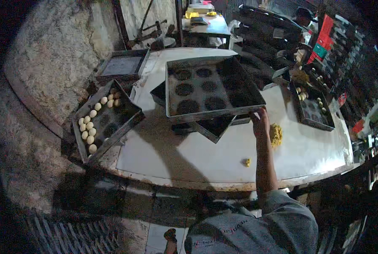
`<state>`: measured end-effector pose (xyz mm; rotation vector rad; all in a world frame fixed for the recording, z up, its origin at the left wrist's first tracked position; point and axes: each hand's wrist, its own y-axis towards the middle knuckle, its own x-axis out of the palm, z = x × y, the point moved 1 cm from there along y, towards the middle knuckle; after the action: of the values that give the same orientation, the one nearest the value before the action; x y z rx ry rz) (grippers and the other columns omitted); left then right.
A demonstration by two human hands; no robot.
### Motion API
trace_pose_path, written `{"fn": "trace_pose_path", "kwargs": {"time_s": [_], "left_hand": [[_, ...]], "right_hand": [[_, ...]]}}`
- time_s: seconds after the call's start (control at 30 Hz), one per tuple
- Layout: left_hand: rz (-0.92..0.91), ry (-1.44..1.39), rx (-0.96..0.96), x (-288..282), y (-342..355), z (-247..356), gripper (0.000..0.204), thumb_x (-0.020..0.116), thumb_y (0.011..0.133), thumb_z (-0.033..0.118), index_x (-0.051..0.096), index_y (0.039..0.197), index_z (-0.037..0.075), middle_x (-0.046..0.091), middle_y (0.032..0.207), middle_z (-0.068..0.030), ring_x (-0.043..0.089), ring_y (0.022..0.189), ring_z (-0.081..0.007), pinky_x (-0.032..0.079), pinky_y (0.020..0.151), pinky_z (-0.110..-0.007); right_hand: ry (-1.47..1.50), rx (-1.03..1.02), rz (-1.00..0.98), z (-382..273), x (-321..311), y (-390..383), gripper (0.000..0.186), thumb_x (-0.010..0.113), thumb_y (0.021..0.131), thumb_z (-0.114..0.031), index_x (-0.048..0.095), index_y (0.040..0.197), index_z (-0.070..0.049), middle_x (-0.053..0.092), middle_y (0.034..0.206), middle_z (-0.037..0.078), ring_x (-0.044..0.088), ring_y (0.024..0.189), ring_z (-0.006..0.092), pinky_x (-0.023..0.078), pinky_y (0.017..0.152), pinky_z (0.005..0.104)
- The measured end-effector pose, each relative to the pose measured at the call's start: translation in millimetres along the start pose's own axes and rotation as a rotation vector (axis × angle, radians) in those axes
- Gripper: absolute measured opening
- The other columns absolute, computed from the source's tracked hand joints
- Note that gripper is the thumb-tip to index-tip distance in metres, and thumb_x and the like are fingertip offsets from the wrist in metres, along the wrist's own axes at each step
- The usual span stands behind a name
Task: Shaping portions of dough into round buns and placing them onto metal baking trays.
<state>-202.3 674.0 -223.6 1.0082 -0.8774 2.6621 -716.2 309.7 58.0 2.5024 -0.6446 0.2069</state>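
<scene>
A large square metal baking tray (214, 112), its bottom marked with dark round patches, is over the middle of the white table. My right hand (261, 120) grips it at its near right corner, with the arm stretched out from a grey sleeve. Other dark trays (214, 131) show beneath it, turned at different angles; whether the held tray rests on them I cannot tell. Just right of my wrist lies a heap of yellow crumbly filling (276, 134). A small lump of the same filling (248, 162) sits nearer the table's front edge. My left hand does not show.
A tilted tray (129, 120) with several pale dough balls stands at the table's left edge, and an empty-looking tray (121, 65) lies behind it. Another tray with dough balls (316, 120) is at the right. A stone wall (49, 55) rises on the left; a smaller table (206, 27) stands behind.
</scene>
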Motion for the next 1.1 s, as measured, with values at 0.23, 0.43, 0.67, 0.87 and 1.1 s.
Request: {"fn": "trace_pose_path", "kwargs": {"time_s": [0.23, 0.43, 0.67, 0.87, 1.1], "left_hand": [[-0.063, -0.115, 0.059, 104, 20, 19, 0.047, 0.057, 0.077, 0.037, 0.051, 0.105, 0.000, 0.056, 0.099, -0.0123, 0.055, 0.091, -0.0245, 0.044, 0.079, -0.038], [-0.069, -0.187, 0.104, 202, 35, 13, 0.049, 0.058, 0.077, 0.038, 0.050, 0.107, 0.000, 0.055, 0.101, -0.0122, 0.054, 0.093, -0.0248, 0.044, 0.080, -0.038], [-0.004, 0.076, 0.203, 329, 77, 1, 0.049, 0.057, 0.078, 0.037, 0.049, 0.109, 0.000, 0.054, 0.104, -0.0120, 0.053, 0.096, -0.0248, 0.044, 0.083, -0.038], [0.032, 0.465, 0.518, 414, 172, 7, 0.026, 0.062, 0.075, 0.006, 0.053, 0.097, -0.003, 0.057, 0.093, -0.0096, 0.053, 0.090, -0.0178, 0.044, 0.079, -0.030], [-0.012, 0.910, 0.266, 498, 191, -21, 0.022, 0.063, 0.076, 0.018, 0.055, 0.089, 0.003, 0.055, 0.084, -0.0025, 0.051, 0.077, -0.0116, 0.042, 0.071, -0.026]], "right_hand": [[0.091, 0.409, -0.056, 26, -60, 32, 0.043, 0.050, 0.083, -0.019, 0.038, 0.123, -0.006, 0.047, 0.116, 0.007, 0.044, 0.109, 0.0166, 0.041, 0.085, 0.0314], [-0.721, 0.217, -0.138, 27, -52, -21, 0.047, 0.064, 0.073, -0.022, 0.043, 0.109, -0.001, 0.052, 0.095, 0.020, 0.053, 0.082, 0.0310, 0.043, 0.068, 0.0376], [-1.155, -0.119, -0.959, 39, -105, -180, 0.029, 0.058, 0.072, -0.025, 0.056, 0.097, -0.010, 0.049, 0.103, 0.017, 0.040, 0.100, 0.0334, 0.039, 0.079, 0.0437], [-0.824, -0.055, -0.788, 34, -147, -150, 0.022, 0.051, 0.076, -0.006, 0.054, 0.098, -0.003, 0.054, 0.087, 0.010, 0.052, 0.074, 0.0247, 0.046, 0.061, 0.0346], [0.161, 0.852, 0.114, -37, -141, -118, 0.034, 0.052, 0.081, -0.005, 0.045, 0.113, 0.003, 0.055, 0.085, 0.007, 0.054, 0.074, 0.0140, 0.047, 0.067, 0.0252]]}}
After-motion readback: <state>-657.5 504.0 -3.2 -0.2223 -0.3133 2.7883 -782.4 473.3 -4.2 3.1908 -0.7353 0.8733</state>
